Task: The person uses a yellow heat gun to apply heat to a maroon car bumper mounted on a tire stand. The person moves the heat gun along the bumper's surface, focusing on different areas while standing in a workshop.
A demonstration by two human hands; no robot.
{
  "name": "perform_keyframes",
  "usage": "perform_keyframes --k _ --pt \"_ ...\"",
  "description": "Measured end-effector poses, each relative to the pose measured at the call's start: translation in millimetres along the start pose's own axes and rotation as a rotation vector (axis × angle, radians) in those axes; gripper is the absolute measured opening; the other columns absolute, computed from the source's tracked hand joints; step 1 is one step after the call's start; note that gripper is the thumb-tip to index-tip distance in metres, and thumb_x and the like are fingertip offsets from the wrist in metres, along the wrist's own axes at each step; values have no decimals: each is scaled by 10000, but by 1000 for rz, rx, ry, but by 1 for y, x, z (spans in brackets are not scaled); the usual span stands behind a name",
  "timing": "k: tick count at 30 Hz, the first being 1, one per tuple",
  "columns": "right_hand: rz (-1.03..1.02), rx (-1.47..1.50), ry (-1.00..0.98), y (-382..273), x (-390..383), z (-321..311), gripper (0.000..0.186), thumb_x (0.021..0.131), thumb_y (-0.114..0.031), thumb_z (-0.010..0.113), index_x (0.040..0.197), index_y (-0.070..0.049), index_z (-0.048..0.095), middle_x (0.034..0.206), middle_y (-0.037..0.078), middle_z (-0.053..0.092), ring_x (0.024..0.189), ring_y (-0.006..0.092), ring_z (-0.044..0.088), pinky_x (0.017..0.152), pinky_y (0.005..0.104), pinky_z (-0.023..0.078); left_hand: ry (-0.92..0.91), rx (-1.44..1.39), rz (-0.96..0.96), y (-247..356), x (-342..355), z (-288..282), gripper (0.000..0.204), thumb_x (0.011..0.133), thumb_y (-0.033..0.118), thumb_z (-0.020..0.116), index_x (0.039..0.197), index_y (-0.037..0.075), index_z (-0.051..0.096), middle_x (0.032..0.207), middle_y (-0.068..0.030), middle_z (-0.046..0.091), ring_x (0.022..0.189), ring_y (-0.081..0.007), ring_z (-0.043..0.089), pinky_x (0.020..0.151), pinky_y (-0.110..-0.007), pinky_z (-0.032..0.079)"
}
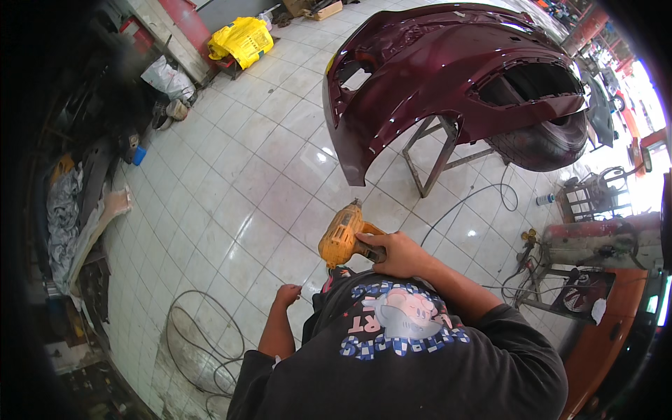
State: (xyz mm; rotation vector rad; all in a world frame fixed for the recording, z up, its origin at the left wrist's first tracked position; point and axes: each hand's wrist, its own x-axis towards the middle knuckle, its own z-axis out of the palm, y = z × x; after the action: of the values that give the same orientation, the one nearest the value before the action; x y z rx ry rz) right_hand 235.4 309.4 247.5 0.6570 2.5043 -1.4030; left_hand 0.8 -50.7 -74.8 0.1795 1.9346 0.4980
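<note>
- Holding a yellow drill point(341, 236) w/ the right hand point(394, 253); fingers wrapped tight round its dark grip.
- Drill sits in mid-air above the white tile floor point(231, 175), in front of the person's tummy, nose pointing up & away.
- Left hand point(287, 294) hangs lower, to the left of the drill, not touching it. Fingers curled in; can't tell if sth is in it.
- Person wears a black shirt point(420, 364) w/ a blue, pink & white picture on the front.
- Big dark red car bumper point(434, 70) sits up ahead, well apart from the drill, resting on a metal stand point(437, 157).
- Black tyre point(553, 143) is just under the bumper's right end.
- Thin black cable point(469, 199) runs over the floor by the stand.
- More cable in loops point(203, 343) lies on the floor bottom left, near the left arm.
- Yellow bag point(240, 40) lies far off at the top, by the wall.
- Small blue cup point(139, 155) stands at the left, next to dark stuff too blurry to tell.
- Orange-red car part point(602, 329) is at the right edge.
</note>
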Motion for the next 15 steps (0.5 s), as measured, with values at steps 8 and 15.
perform_keyframes --k 8,15 --pt "-33 -25 -25 -5 1 -3 777 691 -163 731 1440 -239 540 937 199 716 845 372 694 837 415 538 49 -27 216 35 19 9 358 880 312 666 1022 -5 748 878 -114 746 735 -187 705 706 -333 557" --pt "-195 43 6 -7 6 -10 769 679 -68 700 1426 -170 550 991 206 710 841 368 690 830 393 542 -4 67 113 16 15 10 364 879 325 661 1012 -1 748 900 -129 745 789 -211 727 727 -350 565"
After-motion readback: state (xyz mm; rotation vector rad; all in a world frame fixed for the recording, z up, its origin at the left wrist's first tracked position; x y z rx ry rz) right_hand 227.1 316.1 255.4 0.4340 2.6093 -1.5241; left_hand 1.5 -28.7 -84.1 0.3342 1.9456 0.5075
